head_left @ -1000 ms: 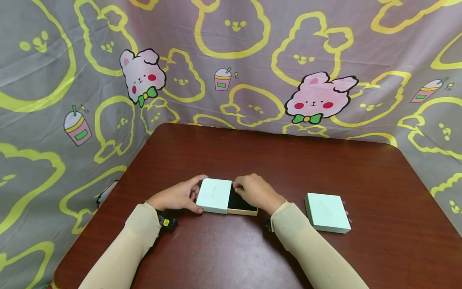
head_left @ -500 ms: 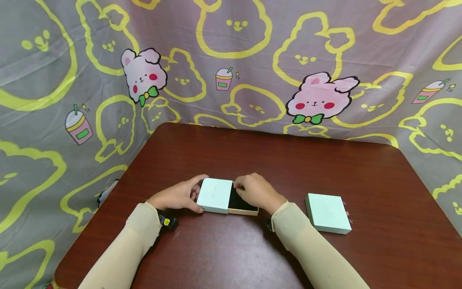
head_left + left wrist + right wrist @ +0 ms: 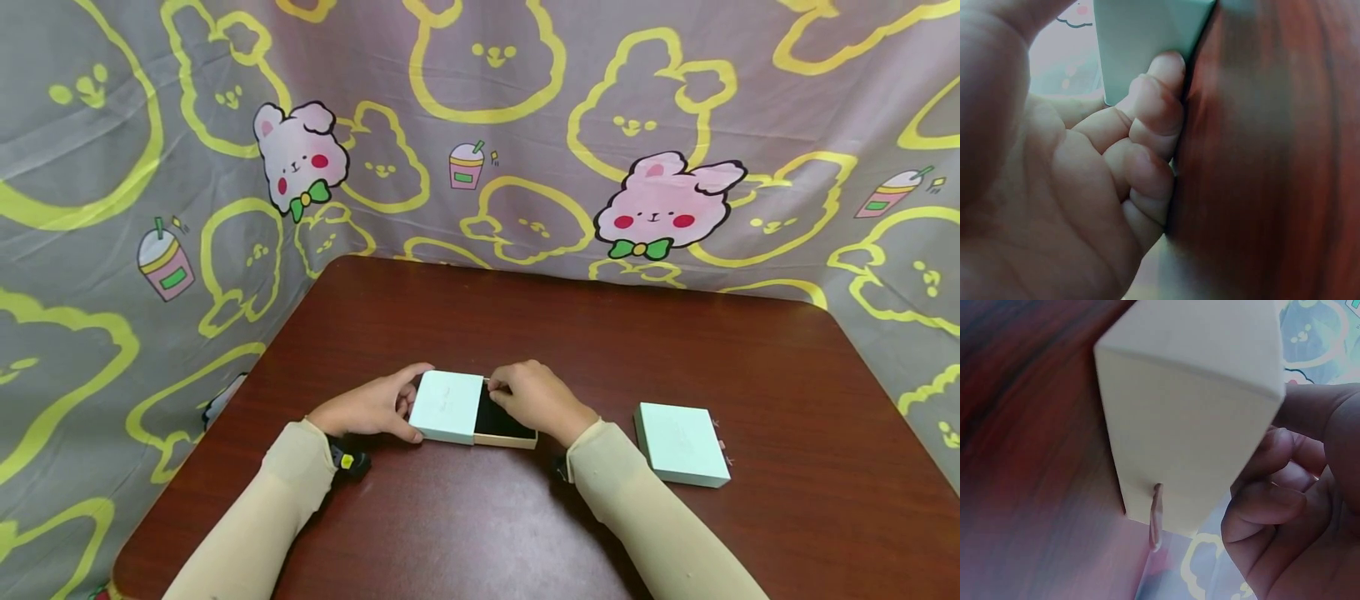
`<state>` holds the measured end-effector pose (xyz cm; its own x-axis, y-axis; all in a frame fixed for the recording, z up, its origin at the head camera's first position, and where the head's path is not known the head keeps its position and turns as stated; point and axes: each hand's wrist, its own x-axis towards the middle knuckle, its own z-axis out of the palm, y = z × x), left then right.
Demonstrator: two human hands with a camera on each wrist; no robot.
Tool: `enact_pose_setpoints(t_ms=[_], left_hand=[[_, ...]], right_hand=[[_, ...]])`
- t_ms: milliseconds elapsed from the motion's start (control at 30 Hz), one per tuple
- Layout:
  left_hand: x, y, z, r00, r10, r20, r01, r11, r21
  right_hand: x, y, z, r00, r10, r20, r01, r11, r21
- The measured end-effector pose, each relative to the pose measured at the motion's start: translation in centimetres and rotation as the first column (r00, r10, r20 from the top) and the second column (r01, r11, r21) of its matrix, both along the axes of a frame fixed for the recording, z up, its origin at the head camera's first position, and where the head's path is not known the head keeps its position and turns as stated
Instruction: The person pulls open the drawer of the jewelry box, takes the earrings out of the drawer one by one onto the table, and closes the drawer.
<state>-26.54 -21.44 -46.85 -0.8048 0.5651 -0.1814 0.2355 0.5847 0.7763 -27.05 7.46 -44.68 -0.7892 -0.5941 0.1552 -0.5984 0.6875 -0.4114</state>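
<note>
A pale mint drawer box lies on the table, its drawer partly pulled out to the right and showing a black inside. My left hand grips the cover's left end between thumb and index finger; in the left wrist view the other fingers curl against its end. Over the drawer's far part is my right hand, fingers bent and fingertips down at the black inside. Whether they pinch anything there is hidden. In the right wrist view a small ribbon loop hangs from the drawer's cream end face.
A second mint box, closed, lies to the right of my right forearm, with small ribbon ends at its right side. The brown table backs onto a patterned curtain.
Almost nothing differs. The view shifts very slightly; both hands and the half-open box keep their places.
</note>
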Motion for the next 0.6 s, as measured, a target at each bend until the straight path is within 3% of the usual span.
enact_pose_setpoints(t_ms=[433, 600], left_hand=[[0.34, 0.25, 0.51, 1.000, 0.002, -0.003, -0.002, 1.000, 0.006], [0.00, 0.10, -0.02, 1.000, 0.004, -0.006, -0.004, 1.000, -0.005]], right_hand=[[0.32, 0.43, 0.00, 1.000, -0.022, 0.021, 0.023, 0.999, -0.024], [0.32, 0.53, 0.06, 0.999, -0.028, 0.017, 0.029, 0.999, -0.027]])
